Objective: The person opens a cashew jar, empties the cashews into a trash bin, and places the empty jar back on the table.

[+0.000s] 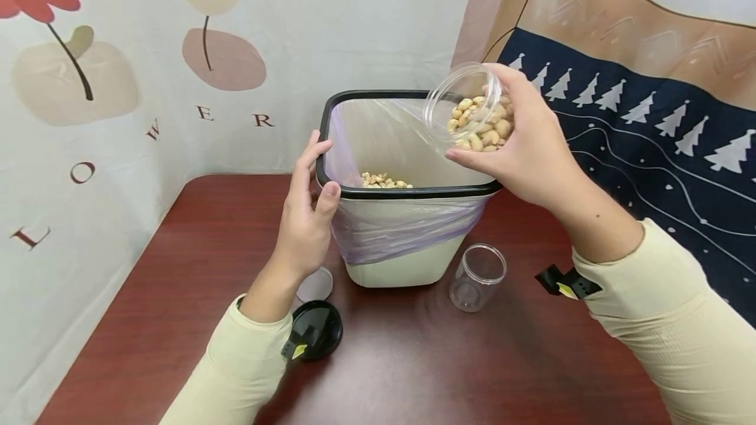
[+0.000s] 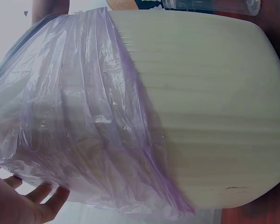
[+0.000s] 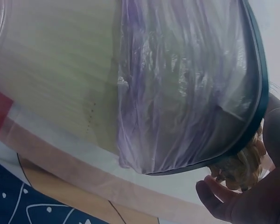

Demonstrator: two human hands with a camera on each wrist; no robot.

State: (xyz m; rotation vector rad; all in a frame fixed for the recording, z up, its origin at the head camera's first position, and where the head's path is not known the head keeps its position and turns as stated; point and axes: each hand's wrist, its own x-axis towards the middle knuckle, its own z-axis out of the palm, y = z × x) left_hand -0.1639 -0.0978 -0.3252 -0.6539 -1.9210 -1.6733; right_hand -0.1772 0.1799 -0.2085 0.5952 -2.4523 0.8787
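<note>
My right hand (image 1: 528, 143) grips a clear plastic jar (image 1: 437, 113) of pale, shelled-looking nuts (image 1: 487, 126), tipped on its side with its mouth over the bin's right part. Below is a cream waste bin (image 1: 401, 274) with a black rim, lined with a thin purple-edged plastic bag (image 1: 407, 235). More nuts (image 1: 384, 181) lie inside the bin. My left hand (image 1: 307, 222) rests against the bin's left rim, fingers extended and thumb apart; in the left wrist view its fingers (image 2: 53, 200) touch the bag's side. The right wrist view shows the jar partly hidden behind the rim.
A second clear jar (image 1: 477, 281), lidless, stands right of the bin on the dark red table (image 1: 431, 372). A black lid (image 1: 319, 330) and a pale round disc (image 1: 315, 286) lie by my left forearm. Printed cloths (image 1: 354, 31) hang behind and at the right.
</note>
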